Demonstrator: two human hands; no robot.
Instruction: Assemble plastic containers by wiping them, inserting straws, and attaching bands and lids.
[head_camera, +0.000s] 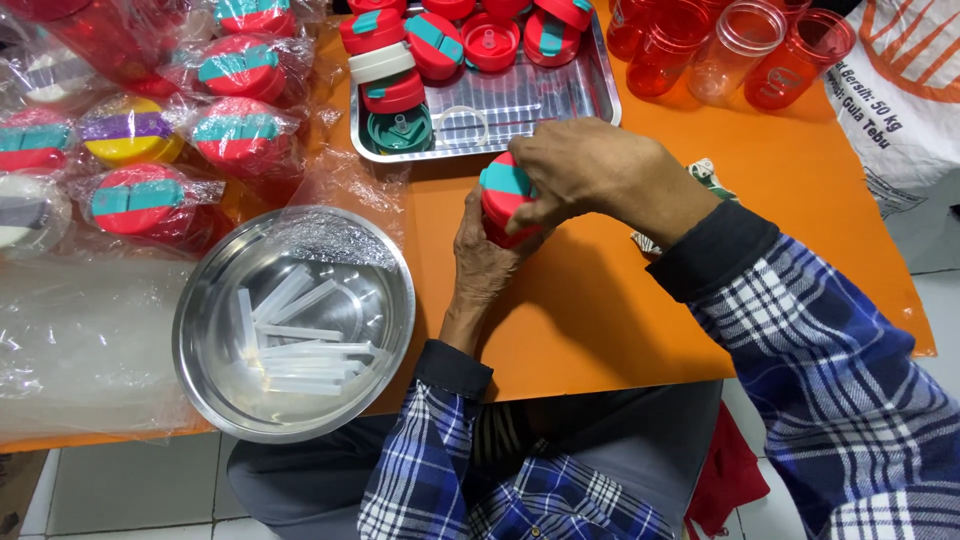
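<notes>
A: Here, where does the red lid (507, 200) lie relative to the two hands?

B: Between them, above the orange table (590, 310), just in front of the metal tray (590, 95). The left hand (485, 262) cups it from below and behind, fingers curled around its red body. The right hand (590, 172) comes over from the right, thumb and fingers pinched narrowly on its top edge beside the teal flap (506, 178). Both hands touch it; neither is the nearer.

A: And its axis?

B: The lid is a short cylinder; its axis tilts up and slightly to the left, so the teal-banded face turns toward the camera.

A: How does it look?

B: Glossy red plastic with a teal strap across the top. The underside is hidden by the left palm.

A: What surrounds it?

B: A steel bowl (200, 370) of clear straws (300, 345) sits well to the left; more lids fill the tray; red cups (740, 45) stand beyond.
</notes>
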